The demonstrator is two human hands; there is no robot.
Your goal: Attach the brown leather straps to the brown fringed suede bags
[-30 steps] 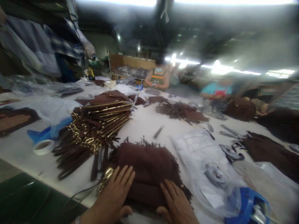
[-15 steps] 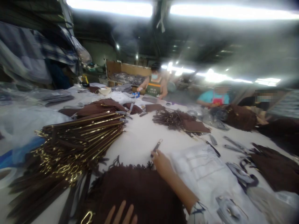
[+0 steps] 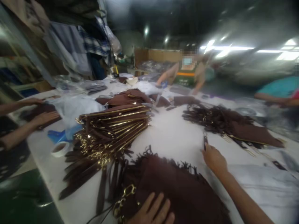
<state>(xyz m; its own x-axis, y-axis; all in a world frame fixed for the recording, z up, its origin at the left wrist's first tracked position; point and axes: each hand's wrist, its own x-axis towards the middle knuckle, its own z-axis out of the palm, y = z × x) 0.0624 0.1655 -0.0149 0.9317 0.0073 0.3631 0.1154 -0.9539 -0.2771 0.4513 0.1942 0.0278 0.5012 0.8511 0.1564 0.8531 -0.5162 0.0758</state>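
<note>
My left hand lies with fingers spread on a dark brown fringed bag at the front of the table. Gold clasps rest on the bag's left side. Beyond the bag's right edge, my right hand is closed round a short dark piece with a metal end; blur hides exactly what kind it is. To the left is a fanned stack of brown bags with gold zips, hooks and hanging straps.
More brown fringed bags lie at the right. White sheeting covers the near right. A tape roll and blue plastic are at the left. Co-worker hands rest on brown material. Across the table is an aproned person.
The view has swung to the right in the picture, revealing the left table edge and another person's hands. My right hand keeps its dark piece; my left stays on the bag.
</note>
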